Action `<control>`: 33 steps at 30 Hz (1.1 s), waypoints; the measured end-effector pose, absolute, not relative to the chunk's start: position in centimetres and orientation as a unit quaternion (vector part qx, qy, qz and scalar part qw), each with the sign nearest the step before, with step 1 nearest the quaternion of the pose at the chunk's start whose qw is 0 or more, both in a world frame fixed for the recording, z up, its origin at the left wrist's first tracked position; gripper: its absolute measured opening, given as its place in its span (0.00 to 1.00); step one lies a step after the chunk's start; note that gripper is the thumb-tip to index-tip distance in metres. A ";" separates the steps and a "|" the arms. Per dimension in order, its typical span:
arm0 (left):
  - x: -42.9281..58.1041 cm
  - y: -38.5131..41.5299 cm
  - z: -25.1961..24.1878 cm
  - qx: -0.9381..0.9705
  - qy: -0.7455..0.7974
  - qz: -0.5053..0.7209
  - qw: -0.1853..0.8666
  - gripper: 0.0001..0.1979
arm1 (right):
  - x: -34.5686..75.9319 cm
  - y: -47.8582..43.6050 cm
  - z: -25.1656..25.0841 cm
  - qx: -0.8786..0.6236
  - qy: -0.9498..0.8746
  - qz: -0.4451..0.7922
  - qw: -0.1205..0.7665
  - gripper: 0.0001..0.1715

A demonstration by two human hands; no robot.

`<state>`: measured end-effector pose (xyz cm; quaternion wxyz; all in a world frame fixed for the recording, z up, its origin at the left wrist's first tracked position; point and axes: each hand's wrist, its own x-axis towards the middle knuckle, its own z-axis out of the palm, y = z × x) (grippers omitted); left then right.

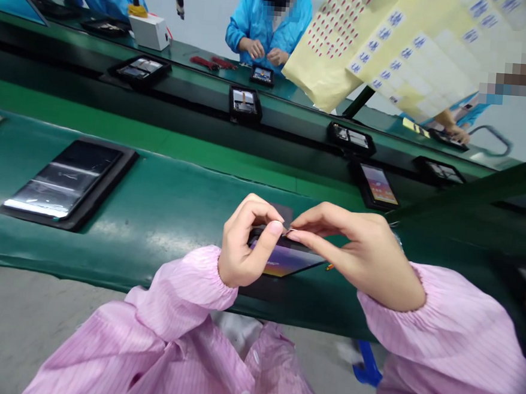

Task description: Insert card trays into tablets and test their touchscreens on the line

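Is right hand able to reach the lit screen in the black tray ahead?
Probably yes: only green belt lies between the right hand and the lit screen, and the dark green bar runs beside, not across.

Pink striped smock point(144, 357) with elastic cuffs point(212, 277)

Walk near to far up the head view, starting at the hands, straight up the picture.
left hand and right hand → colourful display panel → green conveyor belt → black tray → smaller black tray → co-worker in a blue smock
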<state>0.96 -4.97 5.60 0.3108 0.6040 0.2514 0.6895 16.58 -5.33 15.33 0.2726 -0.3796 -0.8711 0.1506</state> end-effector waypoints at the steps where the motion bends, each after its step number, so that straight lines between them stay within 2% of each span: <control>1: 1.0 -5.0 5.6 0.601 0.251 0.690 0.317 0.03 | 16.6 -5.4 15.2 -0.380 -0.869 0.149 0.278 0.05; 7: 1.0 -4.8 5.5 0.600 0.245 0.698 0.305 0.03 | 16.5 -5.7 15.1 -0.349 -0.900 0.062 0.255 0.06; 11: 1.1 -4.4 5.4 0.604 0.235 0.708 0.281 0.03 | 16.3 -5.8 15.1 -0.361 -0.908 0.049 0.207 0.09; 15: 1.3 -4.2 5.2 0.600 0.242 0.715 0.264 0.03 | 16.3 -5.5 14.8 -0.353 -0.913 0.048 0.200 0.11; 29: 1.9 -1.5 5.5 0.575 0.287 0.687 0.339 0.07 | 17.0 -2.1 14.4 -0.407 -0.873 0.136 0.233 0.09; 31: 1.8 -1.1 5.6 0.563 0.298 0.679 0.365 0.08 | 17.5 -1.7 14.0 -0.409 -0.868 0.120 0.257 0.10; 33: 1.8 -0.6 5.5 0.547 0.306 0.671 0.397 0.08 | 17.9 -2.0 12.8 -0.417 -0.852 0.034 0.313 0.12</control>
